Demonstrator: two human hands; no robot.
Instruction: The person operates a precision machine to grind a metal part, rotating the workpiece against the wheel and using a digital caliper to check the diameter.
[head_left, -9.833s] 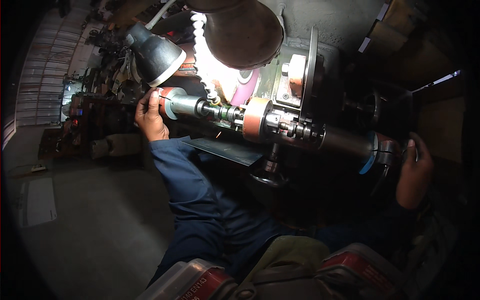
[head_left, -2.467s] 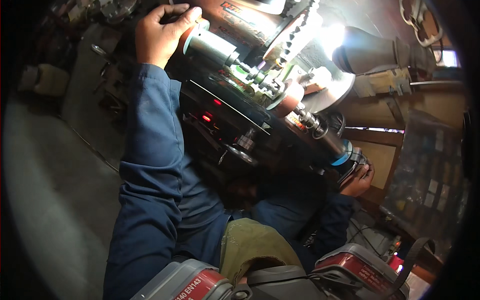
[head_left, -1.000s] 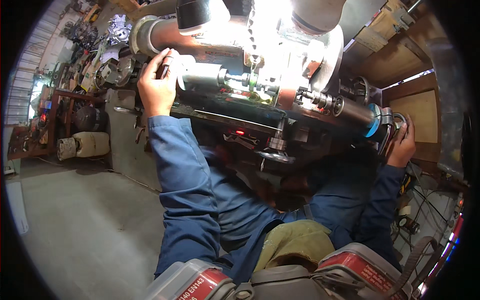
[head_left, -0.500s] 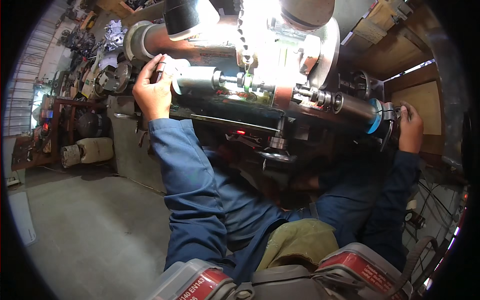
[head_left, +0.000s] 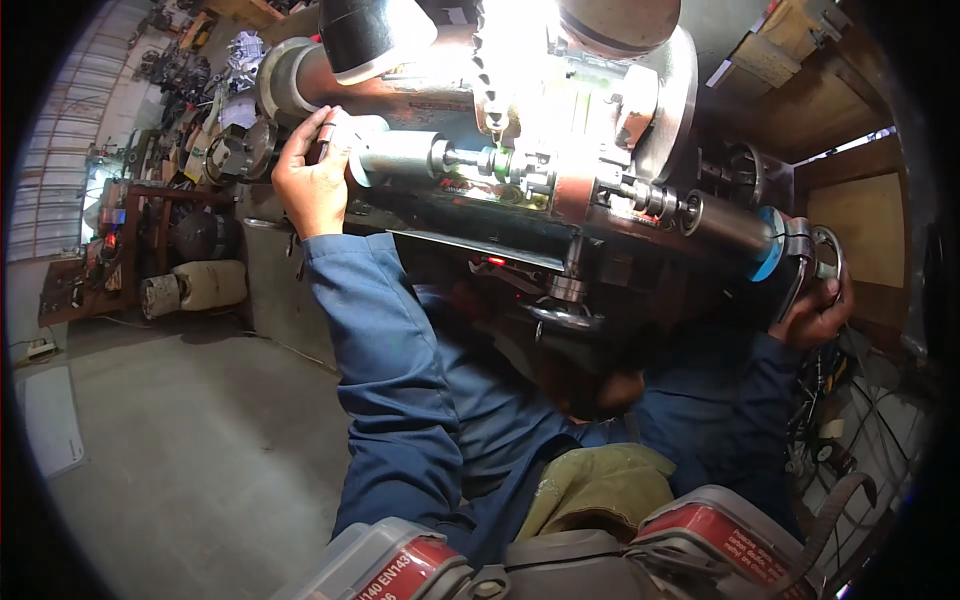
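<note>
A stepped metal shaft (head_left: pixel 500 162) runs across the machine under a bright light, between a silver cylinder (head_left: pixel 405 157) at left and a darker metal cylinder (head_left: pixel 735 225) at right. My left hand (head_left: pixel 312 185) is curled round the metal collar (head_left: pixel 328 128) at the silver cylinder's outer end. A blue ring (head_left: pixel 768 247) and a metal clamp (head_left: pixel 797 240) sit at the far end of the right cylinder. Just beyond them my right hand (head_left: pixel 818 312) is bent round the rim of a small handwheel (head_left: pixel 832 250); its fingers are partly in shadow.
A black lamp (head_left: pixel 370 45) and a segmented hose (head_left: pixel 485 70) hang over the shaft. Below the machine bed is another handwheel (head_left: pixel 560 316). Metal parts crowd the shelf (head_left: pixel 215 130) at left, above a tan gas cylinder (head_left: pixel 212 286). Respirator filters (head_left: pixel 420 565) fill the lower edge.
My right hand has shifted from beside the clamp, down and round onto the handwheel's rim. The left hand keeps its place on the collar. The whole view has swung slightly.
</note>
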